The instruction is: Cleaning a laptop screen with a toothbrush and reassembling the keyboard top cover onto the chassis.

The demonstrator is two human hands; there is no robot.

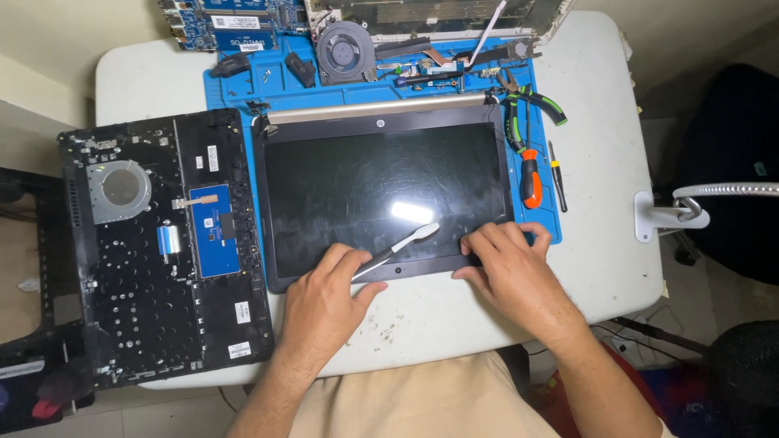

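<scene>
Two hands on white table (pixel 600 268) w/ blue mat (pixel 243 85): left fingers (pixel 357 264) grip toothbrush (pixel 398 247), right fingers (pixel 503 239) spread open.

dark laptop screen (pixel 381 191) on blue mat (pixel 243 89)

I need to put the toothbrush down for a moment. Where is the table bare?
Bare tabletop lies right of the blue mat, past the screwdriver. A narrower strip runs along the near edge below the screen panel, between the left hand and right hand. The mat's top is crowded with parts; the keyboard shell fills the left.
</scene>
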